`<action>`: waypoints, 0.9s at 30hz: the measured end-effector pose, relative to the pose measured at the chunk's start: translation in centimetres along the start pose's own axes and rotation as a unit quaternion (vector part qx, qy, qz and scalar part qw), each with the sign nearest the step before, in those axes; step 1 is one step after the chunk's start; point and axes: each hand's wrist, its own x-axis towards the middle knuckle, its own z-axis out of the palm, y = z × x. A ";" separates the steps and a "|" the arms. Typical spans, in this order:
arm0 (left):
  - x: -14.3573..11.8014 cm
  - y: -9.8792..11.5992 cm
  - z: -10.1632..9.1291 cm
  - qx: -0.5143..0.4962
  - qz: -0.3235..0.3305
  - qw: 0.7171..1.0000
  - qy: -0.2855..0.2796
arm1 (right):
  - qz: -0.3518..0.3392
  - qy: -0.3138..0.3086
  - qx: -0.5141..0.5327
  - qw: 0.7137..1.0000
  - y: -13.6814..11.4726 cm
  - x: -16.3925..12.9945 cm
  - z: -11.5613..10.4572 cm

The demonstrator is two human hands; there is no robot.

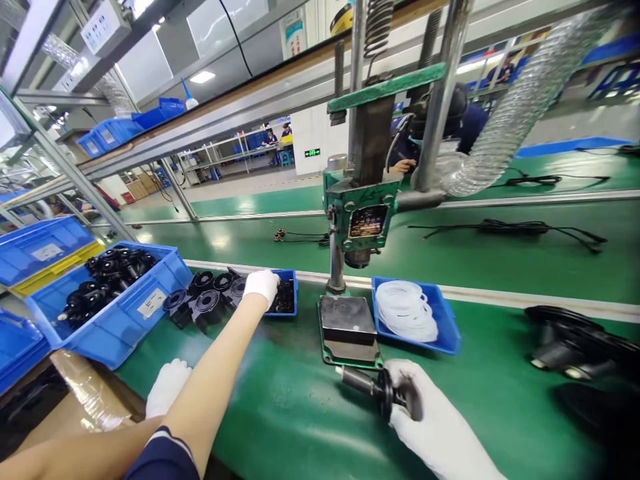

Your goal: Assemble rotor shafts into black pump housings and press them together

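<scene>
My left hand (262, 287), in a white glove, reaches over the left edge of a small blue tray (295, 293) of small black parts (285, 295). Its fingers are curled down, and anything they pinch is hidden. My right hand (417, 413), also gloved, is closed around a black part with a round flange and a long shaft (357, 380). The part lies sideways, its pale-tipped shaft pointing left, just before the base (349, 319) of a green press (367, 213). Black ring-shaped housings (206, 300) lie left of the small tray.
A blue tray of white rings (406, 310) stands right of the press. At left is a blue crate (145, 300) of black parts, near another gloved hand (167, 387), apparently a co-worker's. More black parts (575, 343) lie at right. A cable bundle (515, 228) lies behind.
</scene>
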 end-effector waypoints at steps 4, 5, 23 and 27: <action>-0.2 0.4 0.1 -0.003 -0.024 1.000 -0.011 | -0.005 0.001 -0.008 1.000 1.0 0.2 -0.1; -0.4 0.4 0.2 -0.007 -0.026 1.000 -0.011 | -0.008 -0.002 -0.013 1.000 1.0 0.2 0.0; 0.4 -1.0 -0.2 -0.061 -0.030 0.996 -0.057 | -0.012 -0.030 -0.089 0.995 -1.6 -0.3 -0.1; 0.8 -1.2 -0.2 -0.131 -0.039 0.989 -0.054 | -0.013 -0.020 -0.092 0.995 -1.8 -0.4 -0.1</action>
